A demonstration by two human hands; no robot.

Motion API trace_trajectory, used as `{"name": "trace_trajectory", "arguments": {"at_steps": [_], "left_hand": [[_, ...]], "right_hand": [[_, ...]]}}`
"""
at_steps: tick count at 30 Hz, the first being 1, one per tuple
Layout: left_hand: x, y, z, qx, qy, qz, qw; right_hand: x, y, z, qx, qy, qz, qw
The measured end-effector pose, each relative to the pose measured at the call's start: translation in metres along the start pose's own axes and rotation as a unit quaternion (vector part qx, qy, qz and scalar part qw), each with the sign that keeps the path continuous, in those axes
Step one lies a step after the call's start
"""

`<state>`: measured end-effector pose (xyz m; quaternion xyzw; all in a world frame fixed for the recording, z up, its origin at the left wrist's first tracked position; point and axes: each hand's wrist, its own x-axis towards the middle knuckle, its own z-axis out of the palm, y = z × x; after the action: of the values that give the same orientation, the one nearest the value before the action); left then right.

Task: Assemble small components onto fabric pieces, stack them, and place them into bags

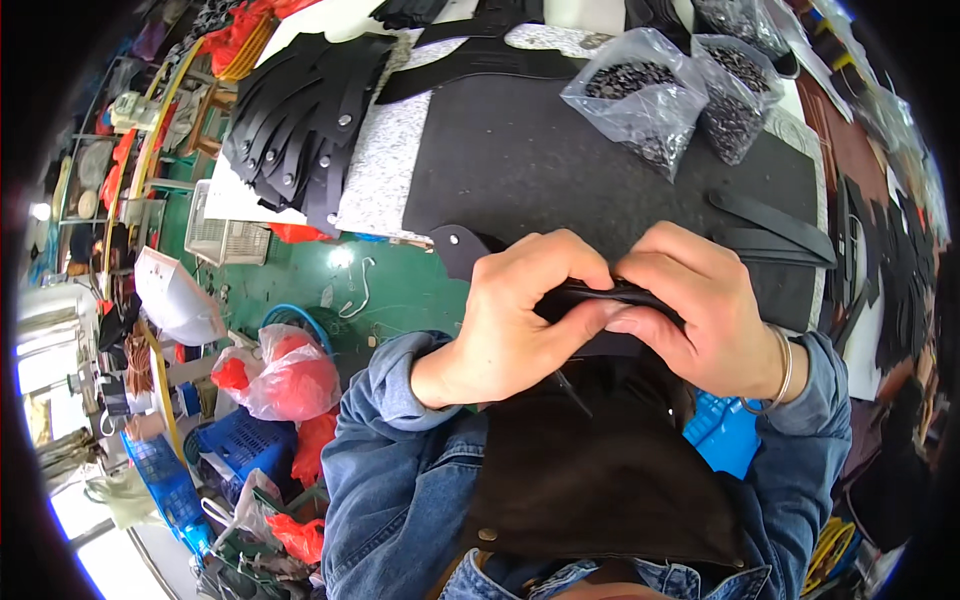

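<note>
Both hands meet over the near edge of the work table, thumbs and fingertips pinching a black leather-like strap (630, 292). My left hand (525, 315) is closed on it from the left, my right hand (700, 305) from the right, fingertips almost touching. A rounded black end with a silver stud (455, 241) sticks out beyond my left hand; it looks like part of the same strap, though the fingers hide the join. A thin dark cord-like end (572, 393) hangs below the left hand. Loose black strips (775, 230) lie on the mat near my right hand.
A black mat (500, 160) covers much of the table. Stacked black straps with silver studs (300, 130) lie at the left, larger black pieces (480, 62) at the back. Clear bags of small dark parts (645, 95) stand at the back right. A white crate (225, 225) sits on the floor.
</note>
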<state>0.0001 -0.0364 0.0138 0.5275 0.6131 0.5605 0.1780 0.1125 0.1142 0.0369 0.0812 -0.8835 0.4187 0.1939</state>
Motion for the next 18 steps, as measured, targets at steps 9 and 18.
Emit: {"name": "trace_trajectory", "arguments": {"at_steps": [9,18], "left_hand": [[0.006,0.008,-0.024,0.038,0.004,0.009,0.999],[0.115,-0.033,-0.188,0.635,0.217,0.244,0.700]], "right_hand": [[0.019,-0.001,0.008,0.015,0.013,-0.008,1.000],[0.029,0.015,-0.030,0.018,0.035,0.056,0.998]]}}
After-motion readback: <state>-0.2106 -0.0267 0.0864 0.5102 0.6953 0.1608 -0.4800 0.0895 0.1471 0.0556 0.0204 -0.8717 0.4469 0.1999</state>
